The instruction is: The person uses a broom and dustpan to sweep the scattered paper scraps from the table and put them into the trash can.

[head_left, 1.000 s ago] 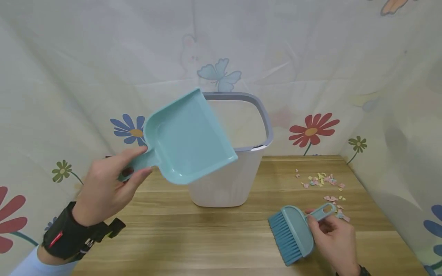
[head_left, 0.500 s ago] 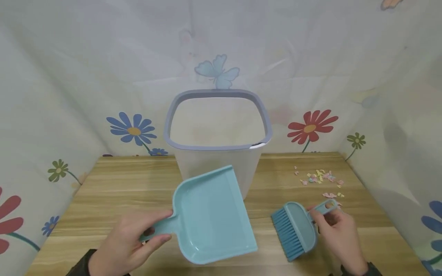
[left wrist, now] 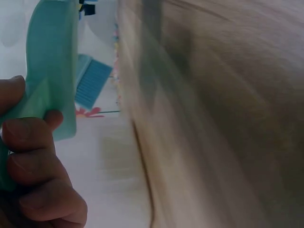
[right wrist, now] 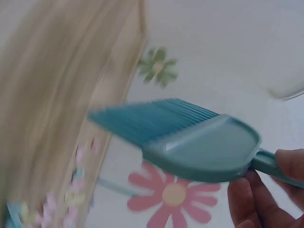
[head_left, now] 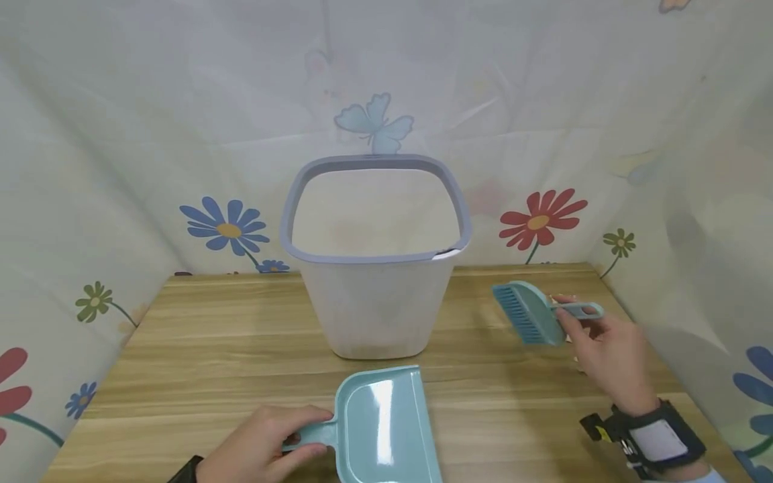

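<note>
My left hand (head_left: 262, 443) grips the handle of a light blue dustpan (head_left: 386, 429) low at the front of the table, its open edge facing right. From the left wrist view, the fingers curl round the dustpan's handle and the pan stands off the tabletop. To the right, my right hand (head_left: 612, 352) pinches the handle of a small blue hand brush (head_left: 534, 315), held above the table with bristles pointing left. Behind the brush and hand, the paper scraps are mostly hidden in the head view; the right wrist view shows pastel paper scraps (right wrist: 71, 199) on the wood.
A white bin (head_left: 377, 308) with a grey-blue rim stands at the middle back of the wooden table (head_left: 229, 342). A flower-printed curtain (head_left: 241, 100) rises behind and along both sides.
My left hand has brought the dustpan down from beside the bin's rim to the table's front. My right hand has lifted the brush and moved it away from me, towards the scraps.
</note>
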{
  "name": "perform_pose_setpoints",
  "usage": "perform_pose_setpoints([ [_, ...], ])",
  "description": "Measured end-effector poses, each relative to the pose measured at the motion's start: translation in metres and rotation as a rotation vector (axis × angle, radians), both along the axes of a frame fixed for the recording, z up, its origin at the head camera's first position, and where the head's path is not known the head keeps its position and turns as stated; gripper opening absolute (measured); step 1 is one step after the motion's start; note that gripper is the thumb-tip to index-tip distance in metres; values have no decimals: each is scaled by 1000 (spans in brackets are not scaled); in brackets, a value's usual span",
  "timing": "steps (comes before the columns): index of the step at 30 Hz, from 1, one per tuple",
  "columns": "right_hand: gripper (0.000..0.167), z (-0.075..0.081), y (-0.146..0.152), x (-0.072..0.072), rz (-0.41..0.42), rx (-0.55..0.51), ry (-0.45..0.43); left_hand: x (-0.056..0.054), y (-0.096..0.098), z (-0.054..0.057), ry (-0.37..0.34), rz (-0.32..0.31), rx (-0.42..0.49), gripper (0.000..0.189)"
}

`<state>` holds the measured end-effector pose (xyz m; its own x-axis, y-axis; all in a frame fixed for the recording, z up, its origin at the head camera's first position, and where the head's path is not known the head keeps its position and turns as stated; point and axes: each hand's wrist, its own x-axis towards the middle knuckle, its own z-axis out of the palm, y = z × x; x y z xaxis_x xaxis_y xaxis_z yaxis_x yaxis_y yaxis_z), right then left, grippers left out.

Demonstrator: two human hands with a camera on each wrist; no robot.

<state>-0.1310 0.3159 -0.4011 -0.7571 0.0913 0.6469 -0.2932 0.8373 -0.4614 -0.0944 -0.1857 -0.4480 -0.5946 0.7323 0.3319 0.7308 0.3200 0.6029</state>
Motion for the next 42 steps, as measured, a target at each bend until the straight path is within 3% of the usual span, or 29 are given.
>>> perform_pose_setpoints([
  [4, 26, -1, 12, -25, -61, 171, 62, -3, 1, -13, -37, 8, -81, 33],
  [9, 28, -9, 20, -51, -91, 320, 59, -8, 0, -22, -101, 18, -131, 34],
  [14, 31, -19, 19, -67, -70, 418, 18, -13, -1, -26, -169, 30, -144, 34],
  [18, 28, -28, 10, -73, -39, 457, -20, -17, -2, -30, -165, 30, -134, 30],
  [21, 27, -35, 0, -68, 2, 459, -26, -18, -3, -33, -161, 29, -133, 30],
  [24, 33, -38, -14, -55, 51, 471, -23, -20, -4, -34, -174, 30, -136, 30],
  [31, 44, -37, -54, -7, 216, 511, 5, -22, -7, -33, -207, 40, -149, 28],
  [35, 49, -33, -67, 13, 301, 525, 27, -23, -7, -31, -211, 75, -179, 29],
  [38, 45, -25, -68, 18, 353, 466, 70, -23, -5, -30, -205, 104, -211, 31],
  [42, 24, -10, -60, 11, 328, 309, 135, -24, -2, -27, -208, 124, -241, 34],
])
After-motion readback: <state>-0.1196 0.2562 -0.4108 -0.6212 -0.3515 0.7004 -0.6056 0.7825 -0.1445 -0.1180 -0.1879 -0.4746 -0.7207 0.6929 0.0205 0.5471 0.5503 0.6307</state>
